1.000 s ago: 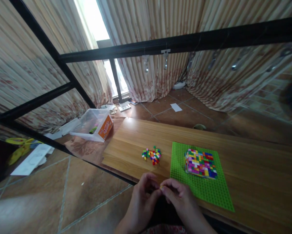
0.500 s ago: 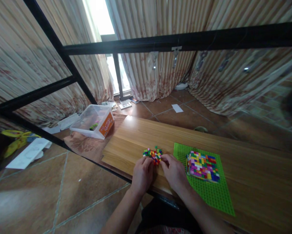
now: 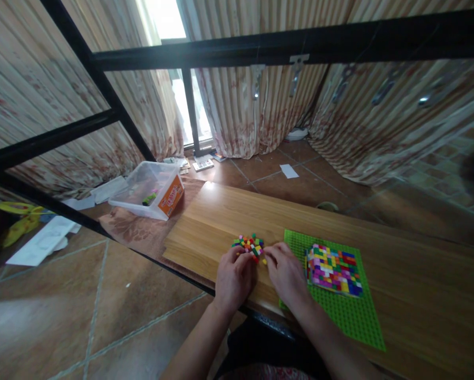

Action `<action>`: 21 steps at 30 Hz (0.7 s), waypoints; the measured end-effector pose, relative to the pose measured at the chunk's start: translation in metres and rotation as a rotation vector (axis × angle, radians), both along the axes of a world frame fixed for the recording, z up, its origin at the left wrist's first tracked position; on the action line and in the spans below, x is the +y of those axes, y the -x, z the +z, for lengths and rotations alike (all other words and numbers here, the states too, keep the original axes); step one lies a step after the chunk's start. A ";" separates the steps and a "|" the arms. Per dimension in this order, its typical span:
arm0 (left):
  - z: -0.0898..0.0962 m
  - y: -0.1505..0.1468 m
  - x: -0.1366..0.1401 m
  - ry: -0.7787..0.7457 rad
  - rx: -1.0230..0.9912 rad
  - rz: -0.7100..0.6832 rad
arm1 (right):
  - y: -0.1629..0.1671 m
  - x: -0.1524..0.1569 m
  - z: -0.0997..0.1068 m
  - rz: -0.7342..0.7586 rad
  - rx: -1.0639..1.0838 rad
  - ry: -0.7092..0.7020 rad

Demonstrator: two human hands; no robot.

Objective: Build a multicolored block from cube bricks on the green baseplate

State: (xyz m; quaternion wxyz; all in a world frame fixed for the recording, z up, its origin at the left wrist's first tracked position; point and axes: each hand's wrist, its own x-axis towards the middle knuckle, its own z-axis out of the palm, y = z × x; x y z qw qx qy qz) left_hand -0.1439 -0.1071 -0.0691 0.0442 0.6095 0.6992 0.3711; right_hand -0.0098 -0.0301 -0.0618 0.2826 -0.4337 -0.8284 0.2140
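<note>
A small heap of loose coloured toy bricks lies on the wooden tabletop. My left hand is at the near side of the heap, fingers curled inward; what is between them, if anything, is hidden. On the heap's right, my right hand has thumb and fingers pinched, with a small yellow brick at the tips. Right of that hand, a block of many-coloured bricks stands on a green studded baseplate.
A clear plastic box with an orange label and a few bricks stands on brown cloth at the table's left end. Black metal bars cross in front of the curtains. Papers lie on the tiled floor.
The view has shifted slightly. My right hand has drawn a little away from the heap, and a yellow brick now shows at its fingertips. My left hand stays by the heap.
</note>
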 end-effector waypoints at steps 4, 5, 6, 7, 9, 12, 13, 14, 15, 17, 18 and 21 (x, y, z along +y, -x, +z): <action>-0.003 0.002 -0.002 -0.023 -0.046 0.015 | 0.006 0.001 0.000 0.044 -0.019 0.006; -0.003 0.002 -0.002 -0.030 -0.051 0.015 | 0.008 0.002 0.000 0.061 -0.033 0.018; -0.002 0.002 -0.002 -0.034 -0.054 0.015 | 0.009 0.004 0.000 0.074 -0.048 0.030; -0.002 0.003 -0.002 -0.036 -0.056 0.016 | 0.011 0.006 0.000 0.085 -0.062 0.043; -0.001 0.002 -0.002 -0.040 -0.069 0.015 | 0.012 0.009 0.001 0.101 -0.093 0.071; 0.000 0.002 -0.002 -0.048 -0.104 0.004 | 0.011 0.011 0.003 0.100 -0.153 0.098; -0.001 0.002 -0.002 -0.053 -0.116 -0.003 | 0.011 0.010 0.003 0.097 -0.173 0.099; -0.001 0.003 -0.002 -0.060 -0.129 -0.009 | 0.011 0.010 0.003 0.094 -0.186 0.098; -0.001 0.003 -0.002 -0.069 -0.142 -0.014 | 0.011 0.009 0.004 0.090 -0.188 0.097; -0.001 0.004 -0.002 -0.084 -0.171 -0.023 | 0.012 0.008 0.004 0.080 -0.156 0.102; 0.000 0.004 -0.003 -0.090 -0.189 -0.025 | 0.012 0.007 0.006 0.068 -0.119 0.112; 0.008 0.003 -0.004 -0.109 -0.243 -0.015 | 0.011 0.001 0.014 0.011 0.071 0.189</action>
